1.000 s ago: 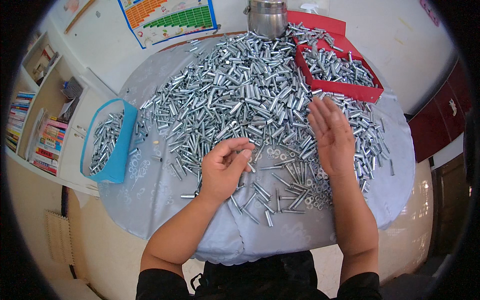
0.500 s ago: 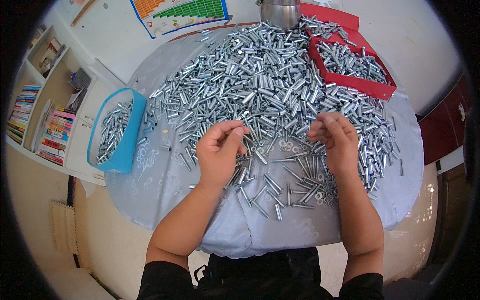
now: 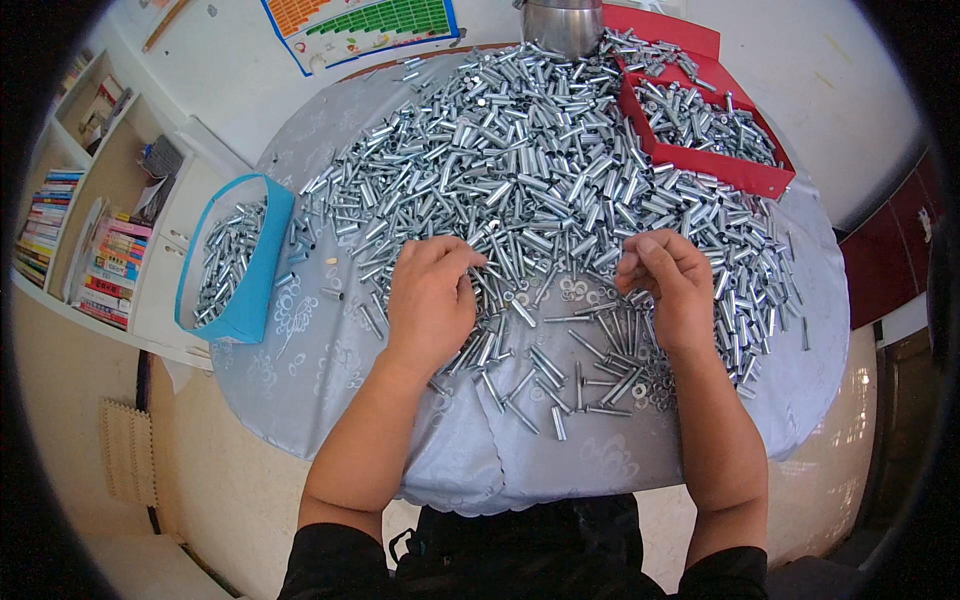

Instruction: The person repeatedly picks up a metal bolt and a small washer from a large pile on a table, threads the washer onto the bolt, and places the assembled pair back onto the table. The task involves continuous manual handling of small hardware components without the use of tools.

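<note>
Left hand rests curled, palm down, on the heap of short silver metal tubes, right hand loosely pinched just beyond the thin bolts, can't tell what either actually grips.

two hands on metal sleeves, blue bin, red tray

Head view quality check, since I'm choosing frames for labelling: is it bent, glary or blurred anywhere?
Head view: fisheye bends the round table edge and wall, with black corners; the pile of metal sleeves glints but is not blown out; left hand and right hand are sharp; shadows are soft.
</note>
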